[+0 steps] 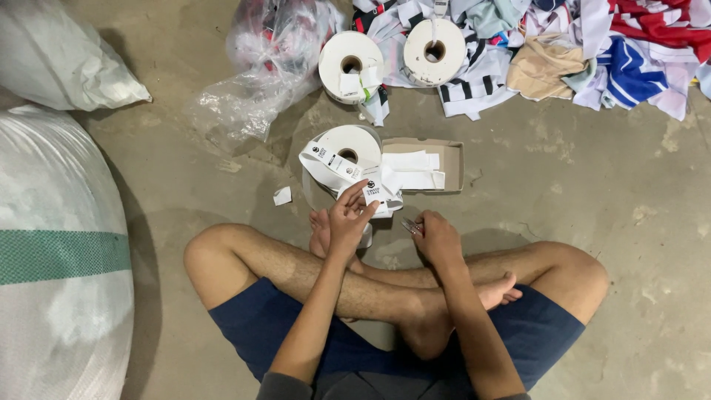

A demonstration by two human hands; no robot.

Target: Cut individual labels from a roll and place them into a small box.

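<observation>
Concrete floor [592, 185], label rolls [350, 65], cardboard tray [452, 159], clothes pile [592, 52], sacks [59, 259]

Navy shorts, grey top w/ sleeves pushed up, barefoot.

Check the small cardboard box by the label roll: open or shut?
Open. The cardboard box has no lid on it, and flat white label strips show inside, beside the label roll.
</observation>
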